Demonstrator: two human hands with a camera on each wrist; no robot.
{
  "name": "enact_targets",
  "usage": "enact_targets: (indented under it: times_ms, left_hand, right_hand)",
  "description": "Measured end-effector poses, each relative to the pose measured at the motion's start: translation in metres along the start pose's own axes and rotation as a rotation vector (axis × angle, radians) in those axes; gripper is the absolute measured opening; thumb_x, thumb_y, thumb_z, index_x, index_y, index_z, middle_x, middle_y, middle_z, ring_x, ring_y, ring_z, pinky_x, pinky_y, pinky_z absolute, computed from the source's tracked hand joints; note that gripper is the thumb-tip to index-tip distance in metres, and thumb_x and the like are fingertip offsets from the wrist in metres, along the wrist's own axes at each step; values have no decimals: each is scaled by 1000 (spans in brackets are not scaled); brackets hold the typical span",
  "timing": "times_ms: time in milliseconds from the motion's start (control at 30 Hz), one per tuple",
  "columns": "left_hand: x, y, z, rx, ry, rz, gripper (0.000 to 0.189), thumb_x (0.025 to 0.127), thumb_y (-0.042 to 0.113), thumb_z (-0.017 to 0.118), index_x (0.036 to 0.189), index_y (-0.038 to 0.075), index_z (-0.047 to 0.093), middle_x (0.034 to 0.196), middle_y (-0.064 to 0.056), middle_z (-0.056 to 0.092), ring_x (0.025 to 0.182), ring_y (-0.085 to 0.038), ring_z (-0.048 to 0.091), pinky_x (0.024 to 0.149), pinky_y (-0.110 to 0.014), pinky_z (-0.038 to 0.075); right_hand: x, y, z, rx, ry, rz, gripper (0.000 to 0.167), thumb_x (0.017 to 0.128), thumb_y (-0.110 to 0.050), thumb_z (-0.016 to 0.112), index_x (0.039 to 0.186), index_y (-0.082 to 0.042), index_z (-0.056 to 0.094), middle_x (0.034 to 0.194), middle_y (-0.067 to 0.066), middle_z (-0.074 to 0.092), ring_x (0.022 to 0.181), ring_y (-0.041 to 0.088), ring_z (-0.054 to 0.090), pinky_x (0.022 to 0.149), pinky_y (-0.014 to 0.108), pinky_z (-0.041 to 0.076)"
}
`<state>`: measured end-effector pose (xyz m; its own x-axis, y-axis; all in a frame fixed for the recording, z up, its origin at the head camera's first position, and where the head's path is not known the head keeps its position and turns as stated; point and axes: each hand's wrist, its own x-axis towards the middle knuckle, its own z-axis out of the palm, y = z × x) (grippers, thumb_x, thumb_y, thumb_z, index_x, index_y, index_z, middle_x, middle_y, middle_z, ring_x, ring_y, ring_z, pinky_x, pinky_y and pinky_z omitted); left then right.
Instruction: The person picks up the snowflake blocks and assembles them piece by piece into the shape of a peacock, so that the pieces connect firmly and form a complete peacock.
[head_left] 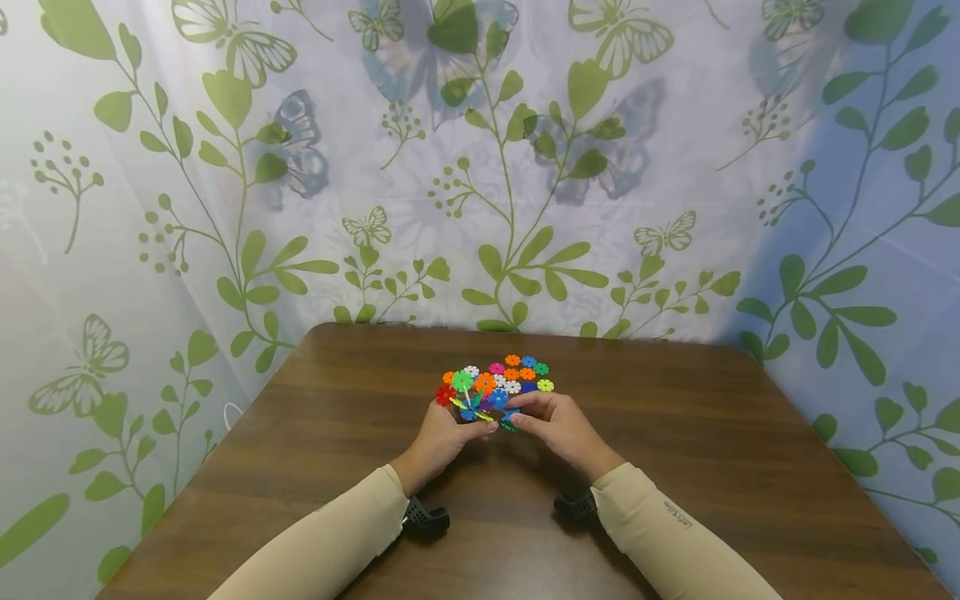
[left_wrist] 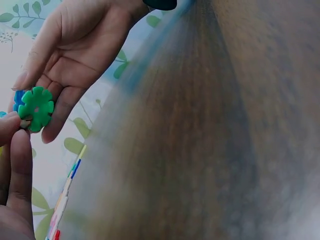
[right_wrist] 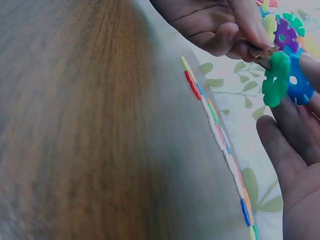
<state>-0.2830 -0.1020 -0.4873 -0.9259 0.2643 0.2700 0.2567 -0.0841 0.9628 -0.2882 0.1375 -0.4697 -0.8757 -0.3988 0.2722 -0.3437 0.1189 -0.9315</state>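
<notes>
Head view gives me two hands above the table, at work on a cluster of coloured toy discs. The cluster is between them, at the left hand, whose fingers are pinching it at its lower side; exactly which piece they grip, I cannot tell. The right hand has its fingers pinching a blue disc, with a green disc just against it. I cannot say whether these two are already joined. I judge that the step in hand is fitting discs into the cluster. The next move, in my opinion, calls for lining up the slots, then a gentle push against steady left fingers. Loose discs lie on the table beyond the hands.
</notes>
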Motion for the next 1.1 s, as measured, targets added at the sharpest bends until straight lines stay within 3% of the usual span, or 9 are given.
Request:
enact_targets:
  times_ms: [133, 267, 400, 567, 767, 1000, 1100]
  left_hand:
    - [2, -2, 1, -58, 14, 1, 47, 89, -4, 82, 132, 2, 64, 118, -28, 70, 83, -31, 74, 77, -40, 63]
    - [4, -3, 2, -97, 36, -8, 48, 87, -6, 83, 131, 0, 64, 119, -34, 68, 81, -31, 74, 75, -40, 63]
    - [4, -4, 2, -103, 47, -24, 47, 87, -8, 83, 129, -2, 65, 116, -37, 67, 77, -34, 73, 73, -40, 63]
    - [3, -4, 5, -123, 42, -37, 44, 87, -8, 83, 127, -1, 66, 115, -40, 66, 76, -36, 73, 73, -41, 63]
    - [2, -1, 8, -127, 41, -44, 42, 86, -11, 81, 124, -4, 66, 112, -43, 65, 76, -45, 71, 73, -42, 63]
    - [1, -1, 8, -117, 44, -60, 39, 87, -10, 81, 122, -2, 67, 111, -41, 66, 72, -34, 72, 71, -37, 62]
    - [1, -1, 8, -105, 48, -57, 39, 87, -10, 81, 122, -2, 67, 109, -39, 68, 70, -31, 73, 70, -36, 62]
  right_hand:
    - [3, 4, -4, -28, 40, 5, 31, 103, -21, 72, 128, -3, 72, 125, 16, 71, 109, 28, 69, 93, 33, 56]
    - [6, 10, -11, -77, 156, 31, 38, 106, -29, 68, 131, 0, 70, 125, 18, 71, 115, 37, 67, 99, 38, 54]
    - [10, 16, -19, -211, 237, 53, 40, 105, -31, 69, 129, 1, 71, 122, 13, 72, 114, 36, 66, 100, 47, 53]
    - [14, 26, -29, -390, 218, 51, 41, 103, -27, 74, 131, 3, 69, 127, 15, 68, 117, 35, 63, 103, 55, 49]
    - [23, 42, -45, -521, 174, 118, 48, 102, -26, 74, 139, 2, 63, 141, 23, 60, 131, 44, 50, 111, 63, 34]
    - [43, 52, -56, -595, 144, 141, 41, 103, -22, 73, 135, 2, 67, 142, 24, 58, 136, 46, 45, 116, 63, 28]
    - [51, 56, -57, -630, 136, 135, 31, 102, -15, 73, 129, 0, 71, 142, 22, 59, 137, 48, 44, 115, 70, 24]
